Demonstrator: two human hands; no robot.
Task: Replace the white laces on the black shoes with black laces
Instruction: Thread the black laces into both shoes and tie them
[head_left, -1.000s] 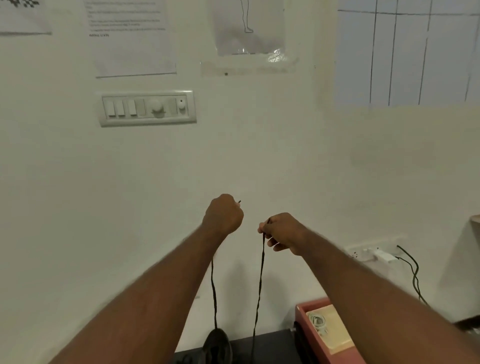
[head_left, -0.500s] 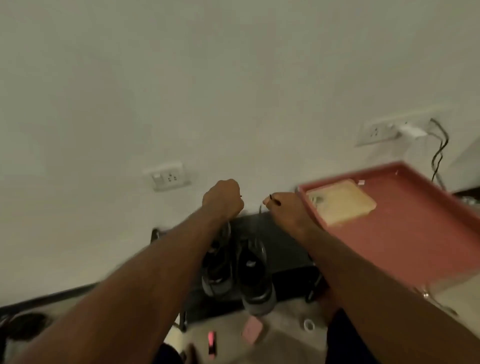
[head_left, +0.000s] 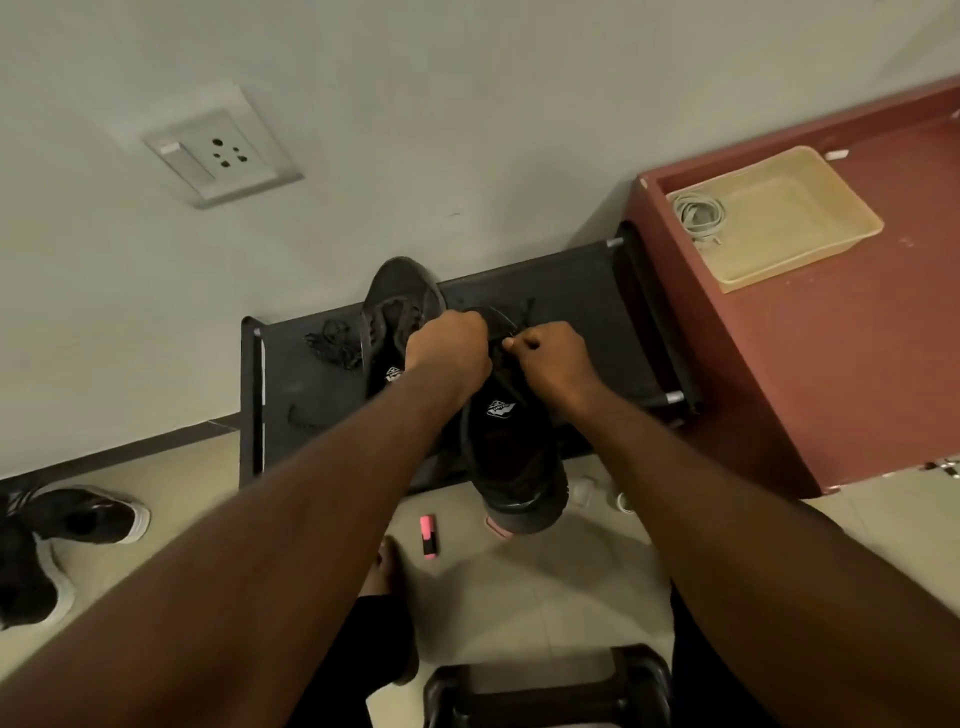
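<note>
Left hand (head_left: 449, 348) and right hand (head_left: 553, 358) apparently pinch black lace (head_left: 523, 314) ends over shoe (head_left: 511, 452) (lacing underway); the next eyelet needs steady aim.

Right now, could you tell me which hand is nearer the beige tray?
Right. The right hand, pinching black lace over the shoe, lies toward the beige tray; the left hand is beside it, farther away.

A beige tray (head_left: 795, 228) sits at the maroon cabinet (head_left: 831, 374) top's far left corner, a coiled grey cable (head_left: 697, 213) in it. On the floor (head_left: 561, 587) lie a pink highlighter (head_left: 429, 536), a dumbbell (head_left: 545, 693) (partly cut off) and black-and-white sneakers (head_left: 72, 525) at the left.
</note>
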